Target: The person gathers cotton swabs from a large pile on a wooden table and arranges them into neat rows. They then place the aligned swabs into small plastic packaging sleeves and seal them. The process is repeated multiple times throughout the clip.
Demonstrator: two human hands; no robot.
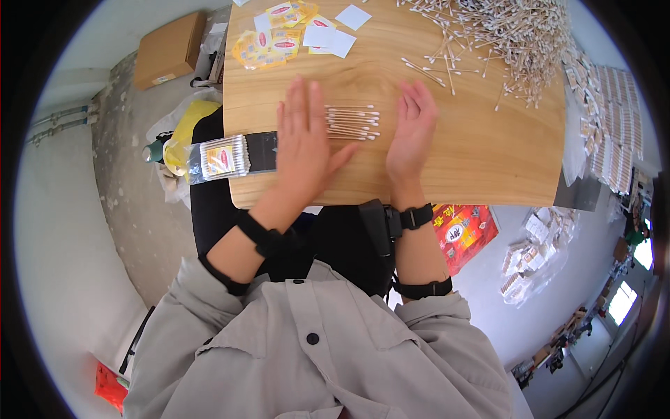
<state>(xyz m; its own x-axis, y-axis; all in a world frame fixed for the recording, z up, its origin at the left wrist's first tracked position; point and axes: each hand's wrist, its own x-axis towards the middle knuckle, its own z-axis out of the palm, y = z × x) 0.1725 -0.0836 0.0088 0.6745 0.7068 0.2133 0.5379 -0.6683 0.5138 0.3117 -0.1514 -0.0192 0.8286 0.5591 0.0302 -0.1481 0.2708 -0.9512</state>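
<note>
A small row of cotton swabs [354, 123] lies side by side on the wooden table, between my two hands. My left hand [305, 136] is flat with its fingers stretched out, covering the left ends of the swabs. To their right, my right hand [412, 136] stands on its edge, fingers extended and slightly curved, a short gap away from the swab tips. It holds nothing that I can see. Left of my left hand, a clear bag packed with cotton swabs and a yellow label card [222, 158] rests over a dark strip [262, 151] at the table's edge.
A large heap of loose cotton swabs [516, 35] covers the far right of the table [474, 153]. Yellow and white cards [285, 35] lie at the far left. Packed bundles [618, 126] sit beyond the right edge. A cardboard box [169, 50] is on the floor at left.
</note>
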